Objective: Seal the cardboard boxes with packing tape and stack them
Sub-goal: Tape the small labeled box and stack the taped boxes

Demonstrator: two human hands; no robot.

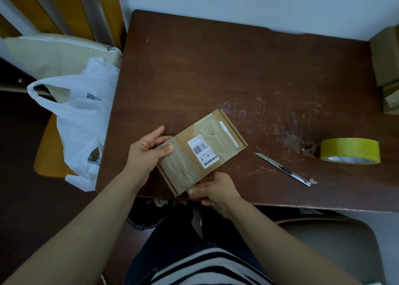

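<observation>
Left hand (146, 153): grips the left end of the cardboard box (185, 166), thumb pressed on its taped top, fingers behind the far edge
Right hand (213, 188): holds the box's near corner, fingers curled round the edge
Counter (216, 69): dark brown, scratched
Plastic bag (79, 116): white, just left of the counter
Other boxes (386, 62): two at the far right edge, cut off by the frame
Cardboard box: at the counter's near edge, turned at an angle, between both hands
Tape roll (349, 148): yellow, lying flat, right of the box
Knife (287, 170): between box and tape roll, blade out
Label (203, 151): white barcode sticker on the box top
</observation>
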